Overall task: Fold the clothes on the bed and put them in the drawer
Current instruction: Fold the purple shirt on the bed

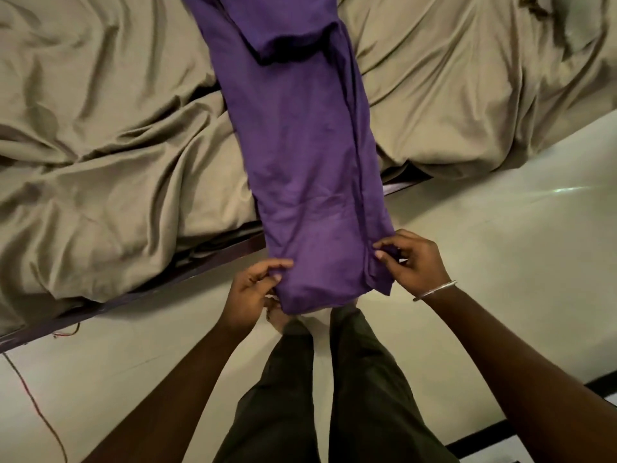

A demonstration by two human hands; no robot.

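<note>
Wire (33,401): one thin red wire, far left, trailing over the floor from under the bed edge toward the near side.
Bed (110,182): one, filling the left and far part of the scene, covered by one rumpled tan sheet; its dark frame edge runs slanting from near left to far right.
Left hand (255,289): one, near centre-left, fingers and thumb curled, pinching the left near corner of the garment.
Garment (300,155): one purple piece of clothing, folded lengthwise into a long narrow strip. It lies across the bed from the far edge toward the person, and its near end hangs past the bed frame, held up between the two hands. One folded-in flap, perhaps a sleeve, lies on top at the far end.
Feet: partly seen below the garment's near end, on the floor; the count is hard to tell, as cloth hides most of them.
Trousers (334,396): two dark legs, near centre, between the two forearms.
Right hand (412,262): one, right of the garment, thumb and fingers curled, pinching the right near edge of the cloth.
Bangle (435,290): one thin silver band on the right wrist.
Floor (500,228): pale and glossy, right and near; a dark stripe crosses the near right corner.
</note>
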